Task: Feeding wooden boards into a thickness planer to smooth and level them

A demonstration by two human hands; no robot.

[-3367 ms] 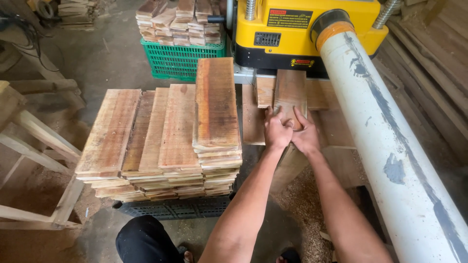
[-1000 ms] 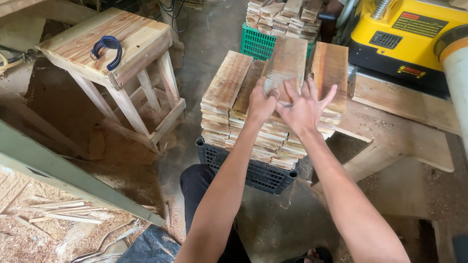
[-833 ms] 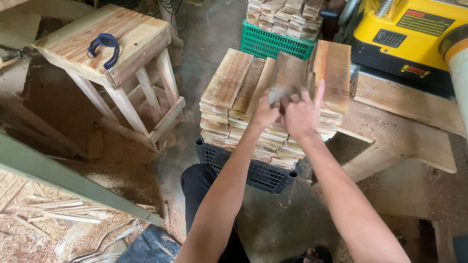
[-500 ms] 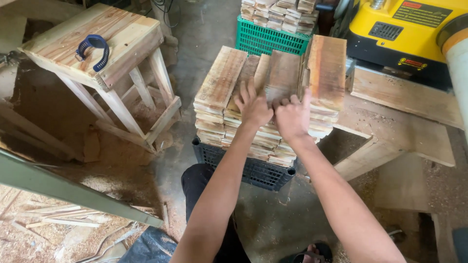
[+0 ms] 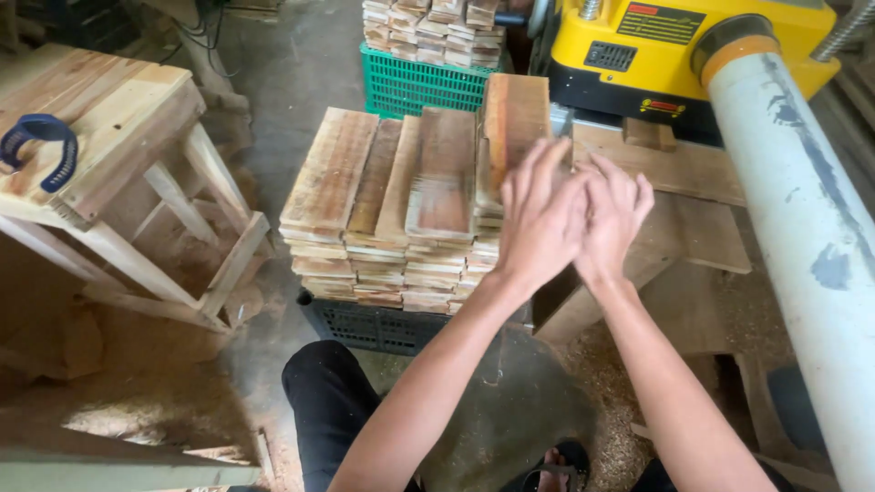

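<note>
My left hand (image 5: 540,214) and my right hand (image 5: 612,217) hover side by side, fingers spread and holding nothing, just right of a tall stack of short wooden boards (image 5: 401,205). The boards rest on a black crate (image 5: 374,325) in front of me. One higher column of boards (image 5: 516,114) stands at the stack's right edge, partly behind my left hand. A small wood block (image 5: 648,134) lies on the wooden table (image 5: 702,173) in front of the yellow planer (image 5: 674,55).
A white pipe (image 5: 802,228) runs down the right side. A green crate (image 5: 410,87) piled with boards sits behind the stack. A wooden stool (image 5: 109,164) with a blue clamp (image 5: 41,146) stands at left. Sawdust covers the floor.
My hands laid a board on the stack, let go and swung right toward the planer. The view turned right with them.
</note>
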